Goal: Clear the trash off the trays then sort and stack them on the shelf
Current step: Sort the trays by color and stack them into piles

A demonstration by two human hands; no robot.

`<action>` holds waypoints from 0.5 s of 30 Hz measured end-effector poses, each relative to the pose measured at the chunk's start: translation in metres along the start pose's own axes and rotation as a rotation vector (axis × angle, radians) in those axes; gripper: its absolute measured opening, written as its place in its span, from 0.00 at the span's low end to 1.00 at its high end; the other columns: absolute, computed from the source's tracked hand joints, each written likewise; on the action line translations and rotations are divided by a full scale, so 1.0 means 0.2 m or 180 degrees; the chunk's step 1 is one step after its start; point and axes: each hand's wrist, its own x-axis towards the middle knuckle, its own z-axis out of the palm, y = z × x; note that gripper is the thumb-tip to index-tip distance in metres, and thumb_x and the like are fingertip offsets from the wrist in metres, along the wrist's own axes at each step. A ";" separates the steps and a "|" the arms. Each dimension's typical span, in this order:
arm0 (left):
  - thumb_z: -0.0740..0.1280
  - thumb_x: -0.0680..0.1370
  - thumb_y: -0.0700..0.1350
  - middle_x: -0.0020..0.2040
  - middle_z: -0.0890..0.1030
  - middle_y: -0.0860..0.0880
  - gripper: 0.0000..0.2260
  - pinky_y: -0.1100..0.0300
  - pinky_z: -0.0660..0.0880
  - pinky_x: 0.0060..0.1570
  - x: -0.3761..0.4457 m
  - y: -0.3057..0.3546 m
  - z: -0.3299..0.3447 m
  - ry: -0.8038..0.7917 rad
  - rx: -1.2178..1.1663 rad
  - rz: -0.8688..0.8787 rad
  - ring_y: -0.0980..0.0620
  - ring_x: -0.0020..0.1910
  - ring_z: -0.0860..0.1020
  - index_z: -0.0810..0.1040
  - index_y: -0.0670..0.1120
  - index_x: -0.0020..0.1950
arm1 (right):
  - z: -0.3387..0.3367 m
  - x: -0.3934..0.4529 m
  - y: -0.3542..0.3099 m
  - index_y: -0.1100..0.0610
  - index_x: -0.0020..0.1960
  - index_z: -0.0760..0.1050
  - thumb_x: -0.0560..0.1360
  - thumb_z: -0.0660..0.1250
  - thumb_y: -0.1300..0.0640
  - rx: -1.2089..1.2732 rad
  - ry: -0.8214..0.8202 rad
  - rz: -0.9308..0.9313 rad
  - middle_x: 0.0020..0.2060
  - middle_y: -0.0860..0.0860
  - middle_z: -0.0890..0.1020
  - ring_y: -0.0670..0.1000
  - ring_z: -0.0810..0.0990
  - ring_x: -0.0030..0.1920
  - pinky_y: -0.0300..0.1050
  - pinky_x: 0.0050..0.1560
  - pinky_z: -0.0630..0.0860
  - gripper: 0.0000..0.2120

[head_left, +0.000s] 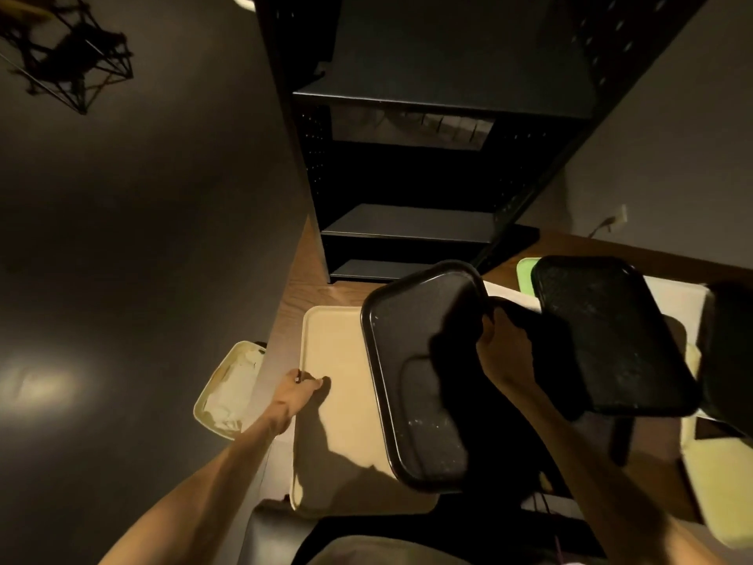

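My right hand grips the right rim of a black tray and holds it tilted above the table, its inside dusted with crumbs. My left hand grips the left rim of a beige tray that lies flat on the wooden table. A second black tray lies to the right, on top of other trays. A green tray peeks out behind it. The dark metal shelf stands at the table's far end, its boards bare.
A cream bin lined with a bag stands on the floor left of the table. A pale yellow tray sits at the right edge. A dark object stands at the far right. A wall socket is behind the table.
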 end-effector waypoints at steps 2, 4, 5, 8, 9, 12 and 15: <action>0.68 0.75 0.47 0.55 0.78 0.42 0.12 0.52 0.79 0.53 -0.01 0.03 0.04 0.0511 0.0798 0.0201 0.45 0.51 0.77 0.75 0.43 0.55 | 0.00 0.00 -0.01 0.61 0.66 0.70 0.83 0.54 0.55 0.0085 -0.0051 0.0060 0.58 0.64 0.79 0.68 0.77 0.59 0.60 0.60 0.72 0.16; 0.67 0.76 0.48 0.57 0.77 0.42 0.13 0.47 0.78 0.58 -0.05 0.09 0.06 0.1005 0.1165 0.0689 0.42 0.55 0.77 0.75 0.44 0.57 | 0.00 -0.01 -0.01 0.63 0.67 0.69 0.84 0.54 0.55 0.0175 -0.0118 0.0174 0.59 0.65 0.79 0.68 0.77 0.60 0.58 0.60 0.72 0.17; 0.65 0.78 0.49 0.58 0.78 0.42 0.13 0.46 0.77 0.59 -0.08 0.14 0.08 0.0929 0.0968 0.0900 0.41 0.56 0.77 0.77 0.44 0.58 | -0.01 -0.01 -0.01 0.63 0.68 0.69 0.84 0.54 0.55 0.0224 -0.0137 0.0222 0.61 0.65 0.78 0.68 0.76 0.61 0.58 0.60 0.71 0.17; 0.63 0.78 0.60 0.54 0.82 0.43 0.19 0.46 0.78 0.57 -0.19 0.30 0.15 -0.0501 -0.0718 0.0476 0.42 0.54 0.80 0.80 0.47 0.57 | 0.01 0.00 0.04 0.62 0.70 0.69 0.83 0.55 0.55 0.0472 -0.0097 0.0330 0.63 0.64 0.77 0.67 0.74 0.64 0.57 0.63 0.70 0.18; 0.63 0.77 0.63 0.53 0.82 0.43 0.22 0.47 0.77 0.54 -0.22 0.34 0.17 -0.0920 -0.0979 0.0359 0.43 0.53 0.80 0.80 0.47 0.59 | 0.02 0.01 0.06 0.61 0.69 0.70 0.83 0.56 0.55 0.0579 -0.0074 0.0335 0.64 0.64 0.77 0.67 0.74 0.64 0.57 0.63 0.70 0.18; 0.64 0.78 0.60 0.62 0.80 0.40 0.22 0.52 0.73 0.50 -0.29 0.39 0.28 -0.1137 -0.1330 0.0277 0.44 0.55 0.77 0.77 0.45 0.64 | 0.04 0.04 0.17 0.62 0.65 0.74 0.83 0.57 0.55 0.0946 0.0008 0.0488 0.58 0.65 0.80 0.68 0.77 0.59 0.56 0.58 0.72 0.16; 0.60 0.81 0.55 0.62 0.81 0.40 0.19 0.50 0.71 0.57 -0.31 0.40 0.34 -0.1005 -0.1372 0.0258 0.45 0.55 0.77 0.79 0.45 0.64 | 0.04 0.05 0.28 0.63 0.68 0.72 0.83 0.57 0.51 0.1368 -0.0223 0.0635 0.62 0.64 0.78 0.65 0.76 0.64 0.54 0.63 0.71 0.20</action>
